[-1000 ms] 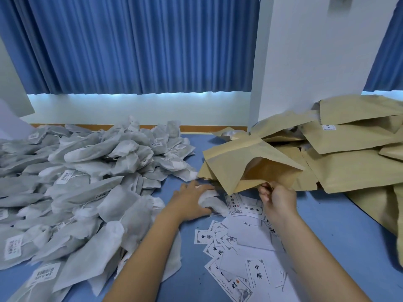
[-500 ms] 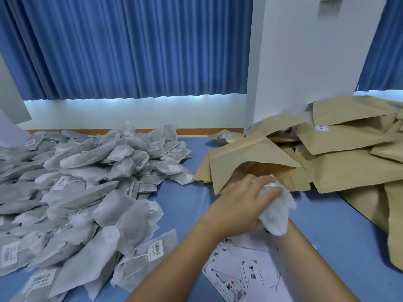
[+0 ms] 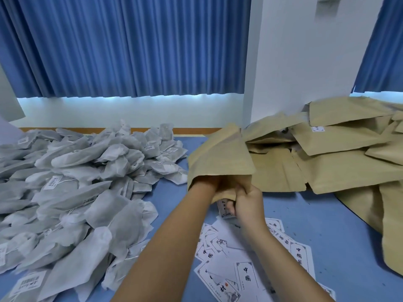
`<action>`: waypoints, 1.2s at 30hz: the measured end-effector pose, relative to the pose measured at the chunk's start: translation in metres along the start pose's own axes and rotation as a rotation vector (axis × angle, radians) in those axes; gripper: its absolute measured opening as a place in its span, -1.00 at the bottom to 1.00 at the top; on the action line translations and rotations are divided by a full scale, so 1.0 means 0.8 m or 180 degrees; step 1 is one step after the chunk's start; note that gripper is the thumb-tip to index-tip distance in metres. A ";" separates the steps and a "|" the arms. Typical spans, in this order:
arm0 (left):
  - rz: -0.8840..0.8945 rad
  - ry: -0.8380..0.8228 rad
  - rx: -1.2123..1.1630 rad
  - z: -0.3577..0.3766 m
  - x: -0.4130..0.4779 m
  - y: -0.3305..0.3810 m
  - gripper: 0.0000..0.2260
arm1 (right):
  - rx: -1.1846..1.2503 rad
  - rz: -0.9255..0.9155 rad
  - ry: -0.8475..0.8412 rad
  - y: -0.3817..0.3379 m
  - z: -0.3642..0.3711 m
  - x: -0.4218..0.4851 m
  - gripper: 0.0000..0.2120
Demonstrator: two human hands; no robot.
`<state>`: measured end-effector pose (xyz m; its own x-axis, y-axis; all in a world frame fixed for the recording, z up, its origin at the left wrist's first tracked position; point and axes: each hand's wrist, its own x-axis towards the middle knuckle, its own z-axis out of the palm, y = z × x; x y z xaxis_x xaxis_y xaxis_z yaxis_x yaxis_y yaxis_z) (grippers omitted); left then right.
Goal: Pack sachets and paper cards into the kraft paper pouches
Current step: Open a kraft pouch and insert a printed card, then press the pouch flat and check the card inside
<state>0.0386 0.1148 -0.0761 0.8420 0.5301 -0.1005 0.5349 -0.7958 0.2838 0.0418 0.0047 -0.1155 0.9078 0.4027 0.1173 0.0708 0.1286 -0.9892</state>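
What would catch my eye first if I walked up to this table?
A big heap of grey-white sachets fills the left of the table, facing a tumbled stack of kraft pouches on the right. In the middle, the left forearm disappears into one open pouch, whose mouth the right hand pinches above scattered paper cards.

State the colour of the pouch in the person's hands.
Plain tan-brown kraft paper; the pouch shows best in the head view.

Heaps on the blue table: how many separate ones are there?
3: white sachets heaped at the left, kraft pouches piled at the right against the white pillar and running out of frame, paper cards scattered at the front centre. Items underneath are hidden.
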 end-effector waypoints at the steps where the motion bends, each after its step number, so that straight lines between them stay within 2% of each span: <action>1: 0.0082 -0.0039 -0.0089 0.003 -0.002 -0.002 -0.62 | -0.0001 0.0035 0.0042 -0.002 -0.004 0.003 -0.68; 4: 0.0508 0.0033 0.0416 0.004 -0.019 0.020 -0.66 | 0.0102 0.0228 0.0253 -0.006 -0.013 0.013 -0.74; 5: 0.0901 0.0311 0.0926 0.000 -0.030 0.029 -0.71 | 0.0192 0.0324 0.0314 -0.007 -0.015 0.016 -0.74; 7: 0.2435 0.1552 0.1676 -0.006 -0.047 0.023 -0.78 | 0.0421 0.0483 0.0392 -0.006 -0.018 0.020 -0.73; 8: 0.3078 0.2333 0.1565 -0.010 -0.053 0.012 -0.76 | 0.0520 0.0536 0.0417 -0.006 -0.021 0.020 -0.72; 9: 0.3440 0.2983 0.1108 -0.013 -0.056 -0.003 -0.74 | 0.0617 0.0575 0.0439 -0.006 -0.023 0.022 -0.72; 10: 0.3379 0.3353 0.0588 -0.018 -0.054 -0.019 -0.76 | 0.0693 0.0603 0.0445 -0.007 -0.025 0.024 -0.75; 11: 0.2925 0.3487 0.0192 -0.022 -0.048 -0.033 -0.79 | 0.0712 0.0649 0.0433 -0.007 -0.028 0.026 -0.80; 12: 0.2223 0.3397 0.0031 -0.024 -0.037 -0.048 -0.79 | 0.0701 0.0707 0.0405 -0.007 -0.029 0.027 -0.82; 13: 0.1354 0.2914 0.0180 -0.025 -0.020 -0.066 -0.75 | 0.0712 0.0757 0.0381 -0.008 -0.031 0.028 -0.84; 14: 0.0619 0.2208 0.0709 -0.018 0.000 -0.089 -0.67 | 0.0752 0.0785 0.0372 -0.008 -0.032 0.029 -0.84; 16: -0.0086 0.0899 0.1471 -0.002 0.027 -0.132 -0.47 | 0.0794 0.0787 0.0369 -0.007 -0.034 0.030 -0.83; 17: -0.0237 0.0466 0.1408 0.007 0.035 -0.148 -0.42 | 0.0804 0.0780 0.0368 -0.007 -0.034 0.030 -0.82; 19: -0.0331 0.0231 0.0962 0.019 0.047 -0.165 -0.43 | 0.0916 0.0769 0.0406 -0.005 -0.033 0.032 -0.77; 21: -0.0376 0.0370 0.0815 0.019 0.055 -0.163 -0.49 | 0.0987 0.0743 0.0440 -0.002 -0.033 0.034 -0.72; 26: -0.0564 0.0780 0.1061 0.016 0.058 -0.146 -0.78 | 0.1062 0.0727 0.0436 0.005 -0.035 0.038 -0.73; 30: -0.0242 0.0623 0.1025 0.004 0.039 -0.143 -0.95 | 0.1182 0.0750 0.0473 0.007 -0.041 0.039 -0.73; 34: -0.0319 -0.0288 0.0635 -0.030 0.008 -0.142 -0.78 | 0.1252 0.0760 0.0467 0.008 -0.041 0.038 -0.73; 36: -0.0422 -0.0597 0.0330 -0.040 -0.005 -0.138 -0.48 | 0.1234 0.0753 0.0468 0.008 -0.041 0.038 -0.72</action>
<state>-0.0259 0.2097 -0.0767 0.7571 0.5760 -0.3084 0.6378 -0.7538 0.1581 0.0831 -0.0118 -0.1208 0.9313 0.3327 -0.1485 -0.2789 0.3887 -0.8782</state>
